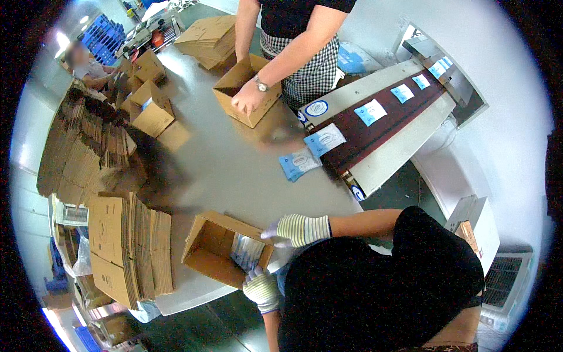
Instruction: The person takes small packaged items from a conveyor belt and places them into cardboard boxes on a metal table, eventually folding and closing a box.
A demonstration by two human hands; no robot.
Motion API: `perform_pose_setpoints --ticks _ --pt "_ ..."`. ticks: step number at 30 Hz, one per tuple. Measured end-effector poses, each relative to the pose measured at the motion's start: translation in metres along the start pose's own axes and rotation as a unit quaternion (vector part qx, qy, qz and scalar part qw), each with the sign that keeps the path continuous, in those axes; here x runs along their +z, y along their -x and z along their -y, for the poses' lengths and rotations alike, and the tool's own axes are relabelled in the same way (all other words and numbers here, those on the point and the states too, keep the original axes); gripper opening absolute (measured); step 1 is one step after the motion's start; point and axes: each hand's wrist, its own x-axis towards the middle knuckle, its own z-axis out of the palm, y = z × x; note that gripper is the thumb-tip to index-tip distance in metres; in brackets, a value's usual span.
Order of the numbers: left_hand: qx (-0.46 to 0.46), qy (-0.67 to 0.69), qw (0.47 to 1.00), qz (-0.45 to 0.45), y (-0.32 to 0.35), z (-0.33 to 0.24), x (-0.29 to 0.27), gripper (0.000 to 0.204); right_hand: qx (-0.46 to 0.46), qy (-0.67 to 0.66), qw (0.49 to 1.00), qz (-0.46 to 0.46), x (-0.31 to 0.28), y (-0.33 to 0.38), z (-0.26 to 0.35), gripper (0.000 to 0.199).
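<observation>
An upright open cardboard box (202, 249) stands at the near side of the table, with blue-and-white packets (249, 251) inside against its near wall. My left hand (262, 291), in a striped knit glove, curls its fingers over the box's lower near corner. At the opposite near corner, my right hand (302, 229) in a matching glove grips the rim with its fingertips. The fingers partly hide the rim there. To the right of my right arm's far side, loose packets (299, 163) lie at the conveyor's end.
A conveyor belt (384, 117) carries more packets from the upper right. Across the grey table (217, 170), a co-worker's hand (249, 97) reaches into another cardboard box (258, 114). Flattened cartons (132, 252) are stacked at left; half-formed boxes (151, 111) stand beyond.
</observation>
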Motion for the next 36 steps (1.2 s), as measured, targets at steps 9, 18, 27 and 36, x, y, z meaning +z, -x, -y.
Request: perform_pose_setpoints --ticks 9,18,27,36 --pt "0.027 0.006 0.999 -0.044 -0.009 0.001 -0.002 0.014 0.107 0.193 0.975 -0.013 -0.083 -0.017 -0.112 0.042" --pt "0.041 0.009 0.999 -0.010 -0.010 0.009 0.001 0.012 0.312 0.320 0.878 0.170 -0.166 -0.044 -0.220 0.045" --pt "0.039 0.017 0.999 0.016 -0.010 0.018 0.005 0.020 0.368 0.237 0.832 0.341 -0.118 -0.051 -0.289 0.040" --pt "0.057 -0.011 0.998 -0.019 -0.013 0.023 0.002 0.017 0.291 0.274 0.910 0.109 -0.005 0.010 -0.123 0.050"
